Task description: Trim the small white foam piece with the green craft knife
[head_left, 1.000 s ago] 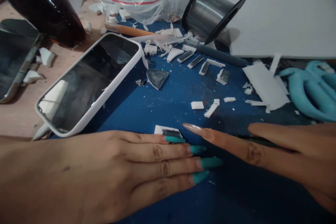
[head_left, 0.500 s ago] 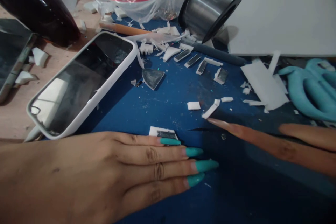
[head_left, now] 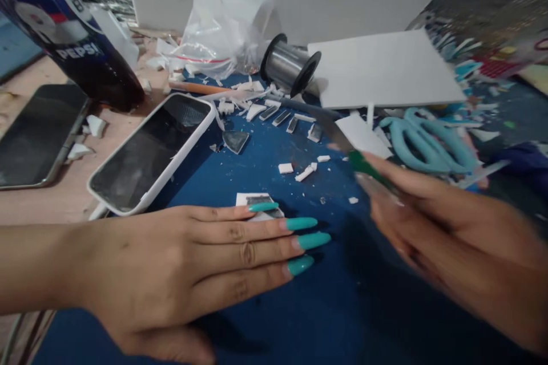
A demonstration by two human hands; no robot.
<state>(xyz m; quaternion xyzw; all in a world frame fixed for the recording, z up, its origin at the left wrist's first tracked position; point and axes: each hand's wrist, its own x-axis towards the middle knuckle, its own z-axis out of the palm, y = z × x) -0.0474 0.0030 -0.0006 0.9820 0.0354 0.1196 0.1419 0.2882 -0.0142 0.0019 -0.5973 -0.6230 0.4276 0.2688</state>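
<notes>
Left hand (head_left: pixel 180 265): lies flat on the blue mat (head_left: pixel 274 308), fingers together, index tip pinning a small white card piece (head_left: pixel 252 201).
Right hand (head_left: pixel 445 228): blurred, fingers wrapped around a green-handled knife (head_left: pixel 342 145).

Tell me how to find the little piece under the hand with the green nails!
Start at the blue mat, where the left hand lies flat. Under its top fingertip sits a small white card piece with a dark patch. Unlike the scattered plain white scraps farther up, it is the only one a finger touches.
</notes>
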